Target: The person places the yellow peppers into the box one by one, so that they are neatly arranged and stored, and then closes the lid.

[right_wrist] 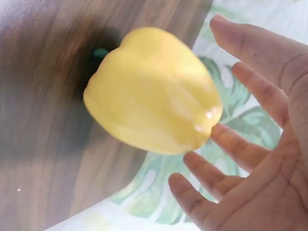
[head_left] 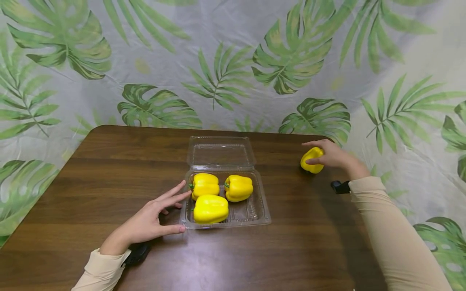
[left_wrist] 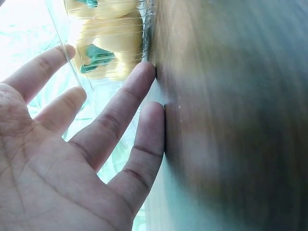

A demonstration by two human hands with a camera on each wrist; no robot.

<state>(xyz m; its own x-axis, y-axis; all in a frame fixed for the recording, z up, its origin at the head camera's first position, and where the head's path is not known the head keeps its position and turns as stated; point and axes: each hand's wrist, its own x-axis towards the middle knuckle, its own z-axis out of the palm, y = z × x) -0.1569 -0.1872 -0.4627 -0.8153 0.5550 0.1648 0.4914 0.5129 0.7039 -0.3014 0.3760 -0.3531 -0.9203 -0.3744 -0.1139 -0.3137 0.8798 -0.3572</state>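
Note:
A clear plastic clamshell container [head_left: 251, 216] lies with its lid [head_left: 221, 151] folded back. Inside it are three yellow bell peppers: one at the back left [head_left: 205, 185], one at the back right [head_left: 239, 188] and one in front [head_left: 211, 209]. My left hand [head_left: 149, 220] is at the container's left side with fingers spread, fingertips and thumb at its rim. Off to the right, my right hand [head_left: 333, 155] reaches around another yellow bell pepper [right_wrist: 154, 91] on the table. In the right wrist view its fingers are spread beside the pepper, not wrapped round it.
The brown wooden table [head_left: 120, 173] has rounded back corners, and the lone pepper is near its right edge. Behind it hangs a grey-white cloth [head_left: 233, 60] printed with green leaves. Dark wrist devices [head_left: 137, 254] show at both sleeves.

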